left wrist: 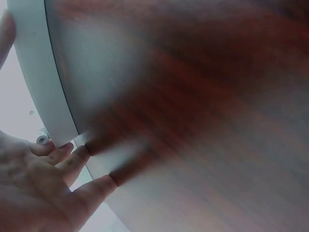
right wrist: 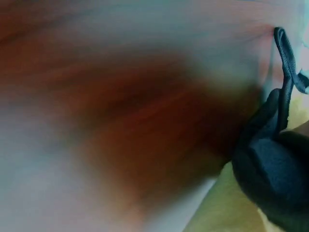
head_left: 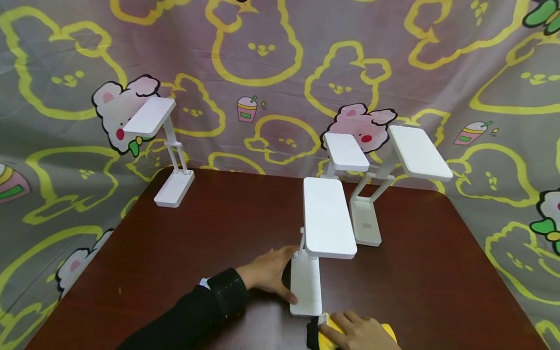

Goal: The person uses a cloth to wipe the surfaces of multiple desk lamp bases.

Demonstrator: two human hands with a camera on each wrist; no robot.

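Observation:
A white folding desk lamp (head_left: 330,218) stands near the front of the table, its flat head raised over a narrow base (head_left: 306,287). My left hand (head_left: 272,272) grips that base from the left, thumb by its front end and fingers towards the hinge. In the left wrist view, the fingers of the left hand (left wrist: 53,179) lie along the white base (left wrist: 53,72). Just in front of the base, my right hand (head_left: 360,333) holds a yellow cloth item (head_left: 325,340) with a black end. The right wrist view shows its black fabric (right wrist: 275,164) and a thin black loop (right wrist: 286,63).
Two more white lamps, one larger (head_left: 420,150) and one smaller (head_left: 347,151), stand behind on the right. Another lamp (head_left: 174,188) is at the back left corner of the brown table (head_left: 210,218). A patterned curtain (head_left: 280,58) hangs close behind the table.

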